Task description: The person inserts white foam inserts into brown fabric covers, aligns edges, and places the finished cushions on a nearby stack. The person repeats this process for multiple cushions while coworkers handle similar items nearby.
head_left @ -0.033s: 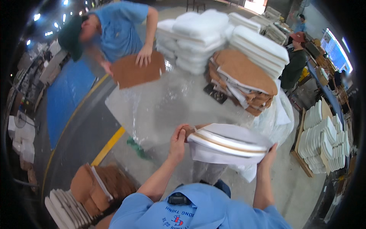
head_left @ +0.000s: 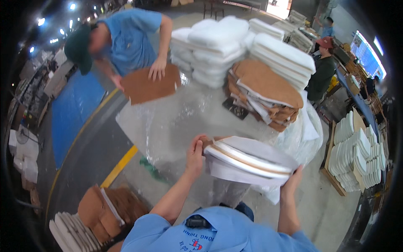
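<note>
In front of my chest I hold a seat cushion, a curved white pad with a tan layer along its edge. Pale grey-white cloth wraps its upper and lower sides, and a bit of brown fabric shows at its left end. My left hand is closed round that brown end. At the opposite end my right hand grips the cushion, its fingertips partly hidden. Beyond it, on the plastic-covered table, lies a pile of brown cushion covers with white undersides.
White pads are stacked at the table's far side. Across at the left, a co-worker presses a brown cover flat. Brown covered cushions stand at my lower left; more white pads sit on a rack at right.
The cushion's right end has dipped slightly along with my right hand. The table and the co-worker appear a little lower or shifted in the view. Both hands keep their hold.
</note>
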Available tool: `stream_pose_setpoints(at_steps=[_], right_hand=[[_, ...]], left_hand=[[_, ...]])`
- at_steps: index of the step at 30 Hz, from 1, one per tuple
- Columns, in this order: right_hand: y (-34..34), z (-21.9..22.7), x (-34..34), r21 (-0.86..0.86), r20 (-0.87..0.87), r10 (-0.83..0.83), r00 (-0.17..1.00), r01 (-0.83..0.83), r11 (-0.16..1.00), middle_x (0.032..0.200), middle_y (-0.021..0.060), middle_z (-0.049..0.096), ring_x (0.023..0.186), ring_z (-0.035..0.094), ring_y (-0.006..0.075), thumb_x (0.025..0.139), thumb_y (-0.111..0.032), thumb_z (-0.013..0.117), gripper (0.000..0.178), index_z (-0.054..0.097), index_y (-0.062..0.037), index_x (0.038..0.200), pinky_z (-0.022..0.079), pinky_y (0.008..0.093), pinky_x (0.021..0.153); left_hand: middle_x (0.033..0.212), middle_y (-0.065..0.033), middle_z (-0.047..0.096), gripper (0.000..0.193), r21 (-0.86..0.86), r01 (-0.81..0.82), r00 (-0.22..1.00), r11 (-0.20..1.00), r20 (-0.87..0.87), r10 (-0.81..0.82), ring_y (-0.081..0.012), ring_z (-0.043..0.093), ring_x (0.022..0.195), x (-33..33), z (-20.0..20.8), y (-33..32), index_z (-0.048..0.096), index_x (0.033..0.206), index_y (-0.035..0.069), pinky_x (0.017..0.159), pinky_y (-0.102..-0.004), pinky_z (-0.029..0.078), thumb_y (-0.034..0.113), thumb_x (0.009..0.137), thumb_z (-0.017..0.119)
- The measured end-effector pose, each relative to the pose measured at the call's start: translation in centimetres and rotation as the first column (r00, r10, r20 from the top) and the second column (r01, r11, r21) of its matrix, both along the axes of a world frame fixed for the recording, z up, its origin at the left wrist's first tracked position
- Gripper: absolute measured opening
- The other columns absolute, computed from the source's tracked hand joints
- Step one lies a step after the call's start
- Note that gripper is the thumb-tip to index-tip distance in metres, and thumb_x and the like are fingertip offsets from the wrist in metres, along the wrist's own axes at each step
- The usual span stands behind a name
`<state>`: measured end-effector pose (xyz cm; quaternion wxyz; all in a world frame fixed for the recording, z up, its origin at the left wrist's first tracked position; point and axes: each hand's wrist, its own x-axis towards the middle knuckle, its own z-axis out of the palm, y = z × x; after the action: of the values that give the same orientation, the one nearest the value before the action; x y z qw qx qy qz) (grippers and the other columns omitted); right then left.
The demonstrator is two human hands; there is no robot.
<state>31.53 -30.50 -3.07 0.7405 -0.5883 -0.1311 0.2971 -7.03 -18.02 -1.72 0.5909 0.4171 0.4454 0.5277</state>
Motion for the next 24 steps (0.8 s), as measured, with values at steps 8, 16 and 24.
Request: stream_pose_setpoints(at_steps=[8,16,24], right_hand=[[-7.0,-0.3,-18.7,-0.086,-0.210,0.575,0.791,-0.601,0.795,0.103,0.0014,0.058,0.089,0.055,0.0105,0.112,-0.031,0.053,0.035,0.052,-0.0039,0.134,0.047,0.0273,0.084],[7.9,0.9,-13.0,-0.082,0.081,0.682,0.727,-0.677,0.732,0.110,0.0073,0.059,0.090,0.059,0.0138,0.101,-0.032,0.072,0.070,0.035,-0.0032,0.154,0.053,0.0315,0.077],[20.7,3.6,-7.5,-0.557,0.350,0.781,0.517,-0.556,0.617,0.091,0.0098,0.072,0.085,0.067,0.0202,0.098,-0.038,0.070,0.045,0.072,-0.0013,0.123,0.054,0.0370,0.081]], left_hand=[[0.129,-0.0120,0.072,0.048,0.187,0.079,0.919,0.979,-0.393,0.001,-0.0232,0.064,0.124,5.4,-1.5,17.5,0.069,0.132,0.004,0.110,-0.0354,0.044,0.035,0.115,0.037],[0.130,-0.0107,0.070,0.040,0.188,0.336,0.914,0.923,-0.301,-0.271,-0.0204,0.065,0.119,12.1,-3.6,16.9,0.064,0.137,0.003,0.105,-0.0344,0.048,0.025,0.109,0.046],[0.137,-0.0110,0.067,0.041,0.131,0.419,0.906,0.899,-0.134,-0.402,-0.0182,0.063,0.122,14.0,-1.2,15.4,0.066,0.137,0.000,0.107,-0.0317,0.047,0.009,0.098,0.055]])
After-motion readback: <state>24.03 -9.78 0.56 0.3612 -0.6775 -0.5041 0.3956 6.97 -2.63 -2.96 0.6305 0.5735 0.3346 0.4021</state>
